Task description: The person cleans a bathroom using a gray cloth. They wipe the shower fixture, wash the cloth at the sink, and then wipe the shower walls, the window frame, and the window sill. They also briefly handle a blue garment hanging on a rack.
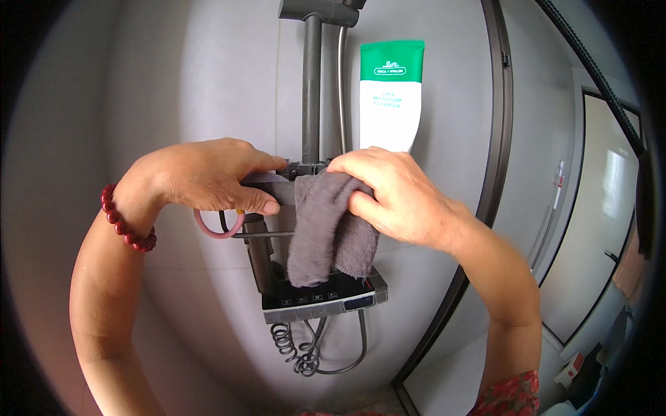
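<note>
A grey cloth (328,223) hangs in folds over the front of a dark shower shelf (281,191), gripped at its upper right part by my right hand (398,195). My left hand (208,174) rests over the shelf's left end, thumb along its front edge and fingers on top; whether it holds anything is hidden. Below that hand hangs a pink ring (218,231). Behind my right hand stands a green and white cleanser tube (390,99). Under the shelf are a dark hand-held sprayer (258,255) and a shower control unit (325,301) with buttons and a small display.
A vertical shower pipe (311,93) rises behind the shelf beside a thin metal hose (342,88). Coiled hoses (307,359) hang below the control unit. A dark door frame (497,130) curves down at right, with a pale door (593,208) beyond it.
</note>
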Action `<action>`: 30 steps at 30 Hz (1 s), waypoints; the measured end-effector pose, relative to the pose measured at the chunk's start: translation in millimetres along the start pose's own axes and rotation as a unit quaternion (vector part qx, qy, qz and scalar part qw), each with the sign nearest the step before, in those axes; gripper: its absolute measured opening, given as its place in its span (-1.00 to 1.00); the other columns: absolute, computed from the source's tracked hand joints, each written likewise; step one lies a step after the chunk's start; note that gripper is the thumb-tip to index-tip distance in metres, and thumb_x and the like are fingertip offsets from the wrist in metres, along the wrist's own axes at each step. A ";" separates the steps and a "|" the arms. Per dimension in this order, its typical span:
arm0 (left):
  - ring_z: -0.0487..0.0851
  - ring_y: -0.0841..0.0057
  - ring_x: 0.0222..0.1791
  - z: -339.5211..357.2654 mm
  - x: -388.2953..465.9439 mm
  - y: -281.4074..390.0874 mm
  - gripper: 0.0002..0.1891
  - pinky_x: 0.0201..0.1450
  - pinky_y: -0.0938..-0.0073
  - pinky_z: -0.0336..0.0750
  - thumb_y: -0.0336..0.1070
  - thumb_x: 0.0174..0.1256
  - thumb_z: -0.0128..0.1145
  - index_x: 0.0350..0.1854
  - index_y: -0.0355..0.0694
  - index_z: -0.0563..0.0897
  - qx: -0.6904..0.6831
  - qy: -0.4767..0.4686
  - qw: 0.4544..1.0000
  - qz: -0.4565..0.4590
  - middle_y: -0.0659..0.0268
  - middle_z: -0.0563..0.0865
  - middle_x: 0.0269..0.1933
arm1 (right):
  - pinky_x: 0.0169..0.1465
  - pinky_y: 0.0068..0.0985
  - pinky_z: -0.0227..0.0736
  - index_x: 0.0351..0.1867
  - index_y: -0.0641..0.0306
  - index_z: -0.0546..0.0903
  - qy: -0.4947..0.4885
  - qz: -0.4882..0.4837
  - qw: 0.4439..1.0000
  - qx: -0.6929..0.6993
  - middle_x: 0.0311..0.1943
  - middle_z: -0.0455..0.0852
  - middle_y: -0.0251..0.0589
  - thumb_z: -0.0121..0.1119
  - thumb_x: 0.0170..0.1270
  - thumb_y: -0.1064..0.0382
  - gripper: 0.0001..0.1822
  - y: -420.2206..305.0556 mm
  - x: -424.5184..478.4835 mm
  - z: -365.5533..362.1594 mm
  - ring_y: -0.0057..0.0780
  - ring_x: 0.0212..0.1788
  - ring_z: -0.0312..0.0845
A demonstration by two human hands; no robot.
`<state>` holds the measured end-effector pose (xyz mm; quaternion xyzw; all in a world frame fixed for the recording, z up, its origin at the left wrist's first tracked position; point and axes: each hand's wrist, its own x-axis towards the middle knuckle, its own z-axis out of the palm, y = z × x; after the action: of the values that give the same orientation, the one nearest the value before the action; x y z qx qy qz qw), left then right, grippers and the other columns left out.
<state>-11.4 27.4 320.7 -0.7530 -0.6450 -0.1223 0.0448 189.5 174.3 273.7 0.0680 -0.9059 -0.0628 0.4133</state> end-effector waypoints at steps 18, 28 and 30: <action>0.72 0.16 -0.24 47.8 136.2 91.7 0.30 -0.22 0.36 0.68 0.03 0.03 0.44 0.46 -0.38 -0.40 -0.119 0.279 0.952 -0.038 -0.23 0.62 -0.05 | 0.02 -0.47 0.56 0.06 0.48 0.51 0.309 0.329 0.799 0.397 -0.13 0.68 -0.09 -0.09 0.37 0.48 -0.72 65.6 -85.9 -65.4 -0.42 -0.09 0.65; 0.59 0.29 -0.05 20.7 105.3 75.6 -0.02 -0.05 0.47 0.58 -0.39 0.11 0.20 0.50 -0.34 -0.19 -0.310 0.359 0.870 0.135 -0.10 0.43 0.15 | 0.17 -0.45 0.46 0.22 0.36 0.40 0.233 0.166 0.845 0.453 0.04 0.60 -0.11 -0.23 0.27 0.47 -0.53 51.3 -61.3 -48.3 -0.41 0.04 0.57; 0.58 0.32 -0.06 0.9 87.7 71.9 -0.01 -0.08 0.47 0.57 -0.42 0.10 0.19 0.49 -0.37 -0.20 -0.340 0.274 0.895 0.097 -0.09 0.42 0.14 | 0.16 -0.42 0.45 0.20 0.36 0.42 0.118 0.101 0.913 0.378 0.02 0.62 -0.08 -0.22 0.31 0.41 -0.57 61.3 -51.5 -32.3 -0.36 0.03 0.58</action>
<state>71.5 100.1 347.6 -0.7181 -0.4499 -0.5303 -0.0275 243.0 241.7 267.0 0.1345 -0.8084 0.3351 0.4648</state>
